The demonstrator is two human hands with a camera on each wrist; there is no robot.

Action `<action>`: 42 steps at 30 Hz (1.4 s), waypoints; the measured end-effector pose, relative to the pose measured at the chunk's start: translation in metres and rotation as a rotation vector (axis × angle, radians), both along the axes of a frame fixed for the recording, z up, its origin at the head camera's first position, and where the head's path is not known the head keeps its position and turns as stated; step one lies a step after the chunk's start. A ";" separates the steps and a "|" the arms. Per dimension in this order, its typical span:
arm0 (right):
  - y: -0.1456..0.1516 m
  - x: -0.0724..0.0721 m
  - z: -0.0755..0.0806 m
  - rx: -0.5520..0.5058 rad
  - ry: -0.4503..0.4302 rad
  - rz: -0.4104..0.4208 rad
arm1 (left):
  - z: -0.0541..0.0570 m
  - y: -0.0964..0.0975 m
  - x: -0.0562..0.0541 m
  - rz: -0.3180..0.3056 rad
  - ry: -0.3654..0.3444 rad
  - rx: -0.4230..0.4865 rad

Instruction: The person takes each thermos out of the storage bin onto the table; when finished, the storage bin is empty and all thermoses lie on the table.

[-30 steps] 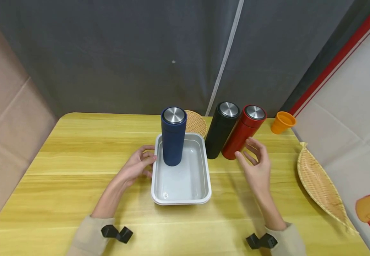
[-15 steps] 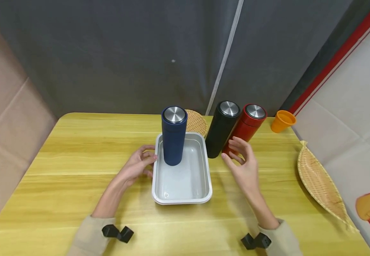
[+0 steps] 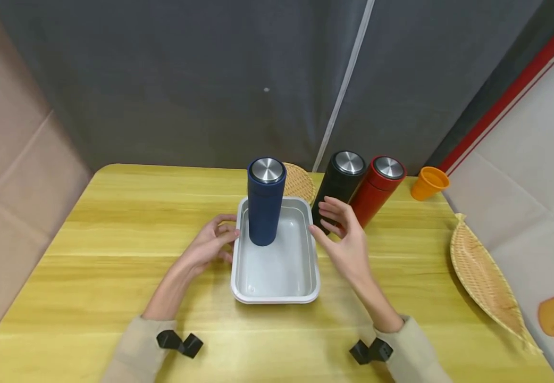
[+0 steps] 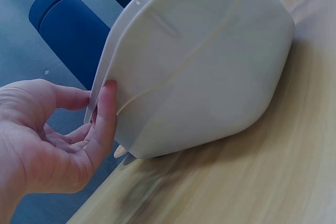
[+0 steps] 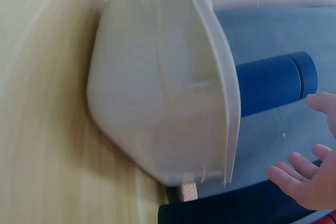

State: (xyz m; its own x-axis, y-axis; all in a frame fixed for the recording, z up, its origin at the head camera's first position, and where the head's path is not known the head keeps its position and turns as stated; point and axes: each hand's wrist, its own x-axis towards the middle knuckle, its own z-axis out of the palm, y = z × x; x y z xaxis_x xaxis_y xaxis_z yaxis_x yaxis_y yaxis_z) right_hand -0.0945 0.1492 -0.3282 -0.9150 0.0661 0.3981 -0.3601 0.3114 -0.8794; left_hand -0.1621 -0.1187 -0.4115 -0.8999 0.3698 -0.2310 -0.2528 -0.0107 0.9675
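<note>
A white plastic tub (image 3: 277, 271) sits on the table, and a dark blue thermos flask (image 3: 265, 210) stands upright in its far left part. My left hand (image 3: 210, 243) pinches the tub's left rim; in the left wrist view the thumb lies along the rim with a finger against the outer wall. My right hand (image 3: 346, 242) holds nothing. It hovers beside the tub's right rim, thumb and fingers spread apart, and partly covers a black thermos flask (image 3: 338, 183). In the right wrist view a gap shows between these fingers (image 5: 294, 174) and the tub.
Touching or close beside the black flask, a red thermos flask (image 3: 379, 189) stands on its right. An orange cup (image 3: 429, 183) is at the far right corner. A woven basket (image 3: 487, 282) lies along the right edge. Behind the tub is a round woven mat (image 3: 300, 183).
My right hand has moved left, from beside the red flask to in front of the black one, near the tub's right rim. The left hand has stayed at the tub's left rim.
</note>
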 end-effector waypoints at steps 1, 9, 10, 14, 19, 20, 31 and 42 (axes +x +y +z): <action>-0.001 -0.001 0.001 -0.002 -0.001 0.004 | 0.000 0.000 0.000 -0.001 0.000 0.002; -0.006 -0.020 -0.015 0.011 -0.011 0.037 | 0.000 0.002 0.000 -0.003 -0.004 0.013; -0.007 -0.023 -0.017 0.021 -0.009 0.042 | 0.000 0.001 0.000 -0.004 -0.003 0.012; -0.016 -0.030 -0.016 0.049 -0.032 0.071 | -0.001 -0.001 -0.001 -0.006 0.000 0.004; -0.029 -0.038 -0.015 0.051 -0.088 0.119 | -0.001 -0.002 0.000 -0.003 0.005 -0.004; -0.031 -0.040 -0.014 0.057 -0.101 0.132 | -0.001 -0.002 0.000 -0.002 0.006 -0.005; -0.045 -0.063 -0.010 0.075 -0.206 0.234 | 0.000 -0.001 -0.002 -0.016 0.005 -0.011; -0.058 -0.075 -0.016 0.124 -0.233 0.225 | -0.001 -0.001 -0.002 -0.022 0.004 -0.003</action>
State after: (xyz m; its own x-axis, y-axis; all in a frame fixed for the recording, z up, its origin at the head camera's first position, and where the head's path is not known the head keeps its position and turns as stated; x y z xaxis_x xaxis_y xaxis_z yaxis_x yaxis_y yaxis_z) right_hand -0.1691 0.0908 -0.3439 -0.9684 -0.1838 0.1687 -0.2257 0.3567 -0.9066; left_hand -0.1636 -0.1200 -0.4123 -0.8927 0.3885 -0.2284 -0.2486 -0.0020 0.9686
